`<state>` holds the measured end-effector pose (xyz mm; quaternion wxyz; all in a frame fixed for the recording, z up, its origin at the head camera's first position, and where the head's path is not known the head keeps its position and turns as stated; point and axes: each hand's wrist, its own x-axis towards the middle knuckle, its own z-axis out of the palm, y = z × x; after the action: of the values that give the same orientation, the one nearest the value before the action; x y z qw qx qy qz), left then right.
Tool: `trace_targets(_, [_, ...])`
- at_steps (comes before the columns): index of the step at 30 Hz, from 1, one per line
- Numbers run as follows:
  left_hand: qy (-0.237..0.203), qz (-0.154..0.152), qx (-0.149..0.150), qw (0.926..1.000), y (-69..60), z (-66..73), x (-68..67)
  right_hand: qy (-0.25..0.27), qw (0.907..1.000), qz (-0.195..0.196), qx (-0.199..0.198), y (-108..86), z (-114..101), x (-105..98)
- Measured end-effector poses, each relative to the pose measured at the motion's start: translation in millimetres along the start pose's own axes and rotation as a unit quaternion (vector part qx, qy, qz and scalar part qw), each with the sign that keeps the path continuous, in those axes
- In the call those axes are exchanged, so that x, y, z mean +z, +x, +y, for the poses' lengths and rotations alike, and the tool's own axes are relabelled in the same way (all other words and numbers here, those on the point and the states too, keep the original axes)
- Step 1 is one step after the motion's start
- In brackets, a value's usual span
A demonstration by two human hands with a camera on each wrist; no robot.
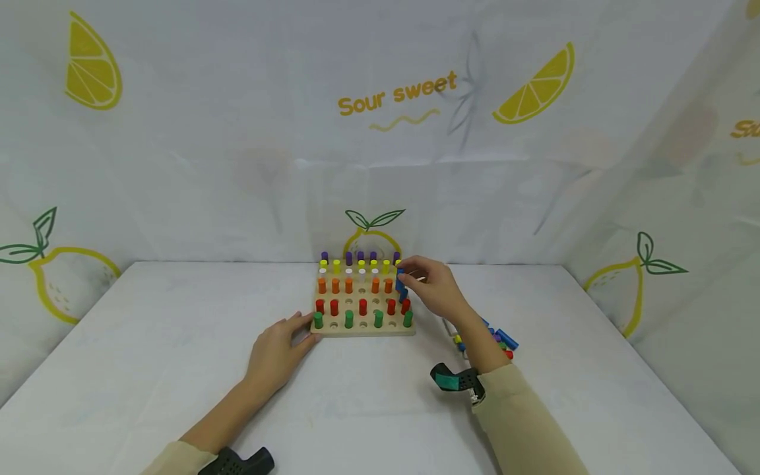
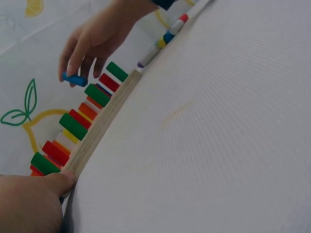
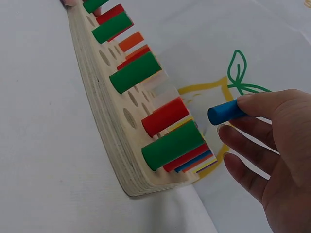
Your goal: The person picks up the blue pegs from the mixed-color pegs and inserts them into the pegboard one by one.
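Note:
A wooden pegboard [image 1: 363, 332] stands on the table with rows of coloured pegs upright in it: green [image 3: 172, 144] along the front, then red, orange, white, yellow and purple. Several holes are bare. My left hand [image 1: 276, 353] grips the board's near left corner, its thumb [image 2: 60, 182] against the front edge. My right hand [image 1: 436, 290] pinches a blue peg [image 3: 226, 112] between thumb and fingers, above the board's right side and apart from the other pegs. Below it, another blue peg [image 1: 404, 295] stands in the board near the right edge.
A pile of loose pegs [image 1: 506, 339], in mixed colours, lies on the white table [image 1: 368, 409] right of the board, partly behind my right forearm. A white cloth [image 1: 237, 132] printed with lemons hangs behind the table's far edge.

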<state>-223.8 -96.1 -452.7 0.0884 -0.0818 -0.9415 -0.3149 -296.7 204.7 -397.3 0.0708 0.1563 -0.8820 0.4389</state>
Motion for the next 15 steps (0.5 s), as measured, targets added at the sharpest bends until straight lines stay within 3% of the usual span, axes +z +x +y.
trace_targets(15, [0.002,-0.001,-0.001,1.0000,-0.7,-0.2,-0.2,0.002,0.9999,0.014,-0.002,0.3,9,20])
